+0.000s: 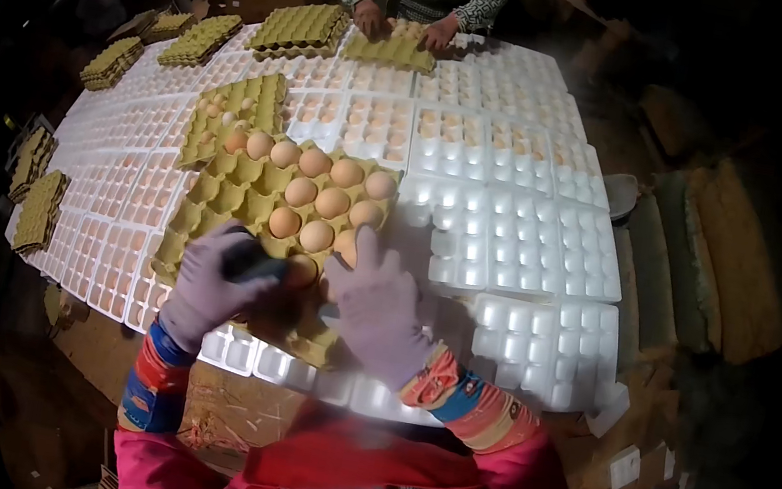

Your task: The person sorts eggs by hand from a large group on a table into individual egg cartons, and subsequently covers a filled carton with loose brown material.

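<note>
A yellowish pulp egg tray (207, 192) lies tilted in front of me, with brown eggs (332, 201) in its far row and right part and bare cups on its left. My left hand (205, 283), in a pale glove, is closed around a dark rounded object (250, 261) over the tray's near part; its kind is unclear. My right hand (376, 308), gloved too, has its fingers around an egg (346, 247) at the tray's right side. The tray's near right part is shadowed and partly hidden by my hands.
White foam egg trays (527, 245) cover the table, many with eggs at left and far side. Another pulp tray (260, 104) with a few eggs lies beyond mine. Pulp tray stacks (300, 29) line the left and far edges. Opposite, a co-worker's hands (372, 21) touch a pulp tray.
</note>
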The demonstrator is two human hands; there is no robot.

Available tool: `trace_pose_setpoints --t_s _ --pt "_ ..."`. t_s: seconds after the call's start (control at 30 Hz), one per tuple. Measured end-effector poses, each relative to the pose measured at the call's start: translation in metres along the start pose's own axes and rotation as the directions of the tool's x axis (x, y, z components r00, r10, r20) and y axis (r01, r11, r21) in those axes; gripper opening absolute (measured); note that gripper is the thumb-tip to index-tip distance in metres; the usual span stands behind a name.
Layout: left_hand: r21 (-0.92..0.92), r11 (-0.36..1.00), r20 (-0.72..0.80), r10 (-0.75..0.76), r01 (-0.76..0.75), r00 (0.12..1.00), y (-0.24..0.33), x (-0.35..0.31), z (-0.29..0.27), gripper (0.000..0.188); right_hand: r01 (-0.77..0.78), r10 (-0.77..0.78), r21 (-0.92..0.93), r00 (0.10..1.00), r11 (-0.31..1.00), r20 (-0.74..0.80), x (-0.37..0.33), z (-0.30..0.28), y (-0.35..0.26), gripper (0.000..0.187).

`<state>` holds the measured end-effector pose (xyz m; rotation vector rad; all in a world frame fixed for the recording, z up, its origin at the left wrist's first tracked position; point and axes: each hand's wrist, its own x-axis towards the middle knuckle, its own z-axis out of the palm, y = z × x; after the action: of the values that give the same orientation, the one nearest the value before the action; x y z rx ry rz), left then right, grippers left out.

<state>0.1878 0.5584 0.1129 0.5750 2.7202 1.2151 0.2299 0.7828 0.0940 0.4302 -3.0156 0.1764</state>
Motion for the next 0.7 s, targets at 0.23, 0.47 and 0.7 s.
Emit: trace_pose_setpoints --t_s 0.23,0.47,0.7 --pt "0.531 0.805 0.119 0.237 -0.263 0.964 0.017 0.018 0.033 0.044 0.209 0.186 0.702 0.878 0.681 -0.442 -0.013 0.033 0.039 0.054" --pt "0.174 0.932 0.016 0.32 -0.318 0.947 0.013 0.054 0.014 0.056 -0.002 0.165 0.934 0.984 -0.358 0.065 -0.086 0.063 0.101 0.053" --pt "0.752 0.598 0.201 0.192 -0.277 0.96 0.035 0.074 0.027 0.047 -0.225 0.353 0.83 0.825 -0.51 0.441 -0.214 0.081 0.171 0.04"
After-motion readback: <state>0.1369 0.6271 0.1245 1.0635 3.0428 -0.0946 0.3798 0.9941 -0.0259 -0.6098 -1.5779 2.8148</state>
